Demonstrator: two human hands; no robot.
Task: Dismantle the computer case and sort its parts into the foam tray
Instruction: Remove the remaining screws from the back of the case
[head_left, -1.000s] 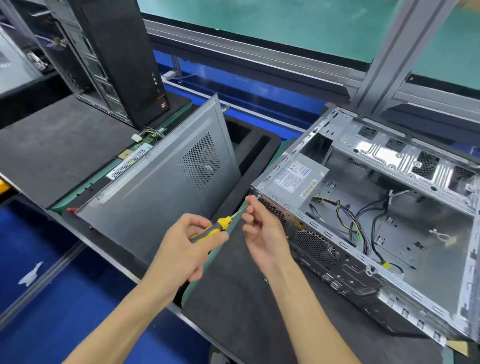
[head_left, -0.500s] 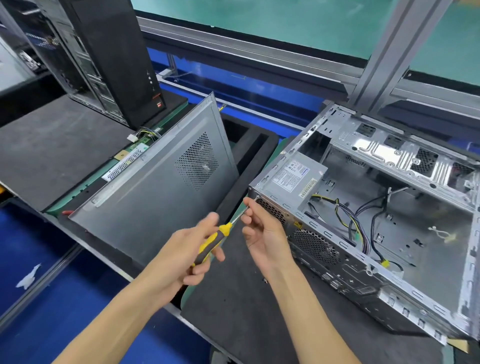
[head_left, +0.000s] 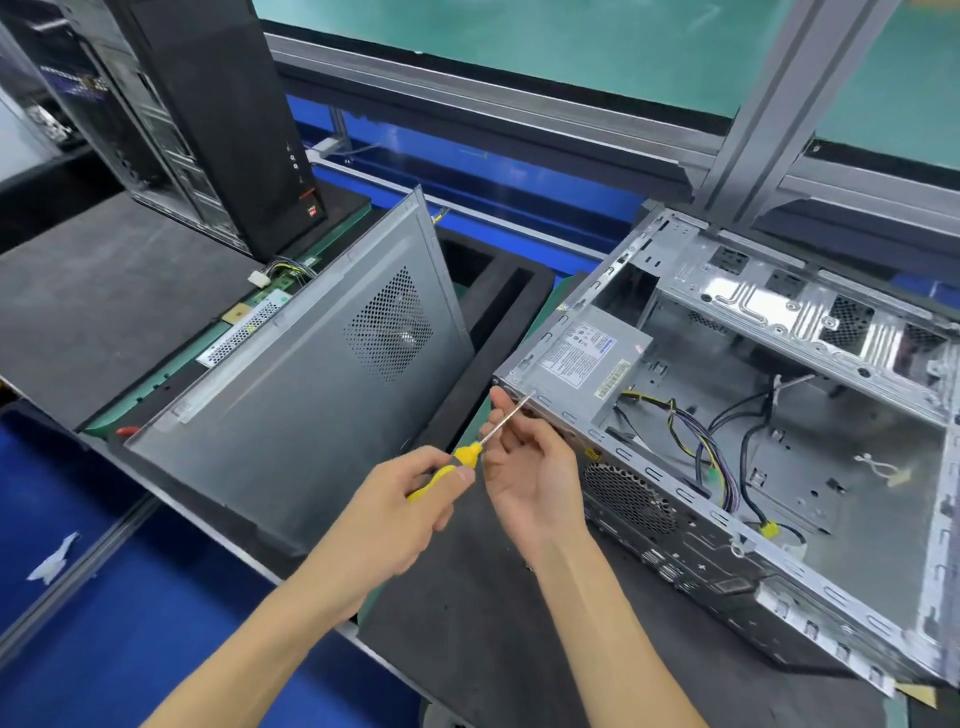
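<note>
The open metal computer case (head_left: 779, 467) lies on its side at the right, with a power supply (head_left: 587, 358) in its near-left corner and loose cables inside. My left hand (head_left: 400, 514) grips the yellow-and-black handle of a screwdriver (head_left: 457, 462). Its shaft points up-right to the case's rear corner by the power supply. My right hand (head_left: 524, 467) holds the shaft between its fingertips near that corner. The grey side panel (head_left: 291, 415) leans in the black foam tray (head_left: 498, 312) at the left.
A black tower case (head_left: 223, 119) stands at the back left on a dark mat. A green circuit board (head_left: 249, 322) with a cable bundle lies behind the side panel. An aluminium frame post (head_left: 763, 104) rises behind the case. The bench's near edge drops to a blue floor.
My left hand has shifted its grip on the screwdriver handle and the shaft has swung towards the case corner. My right hand stays at the shaft. The view has shifted slightly.
</note>
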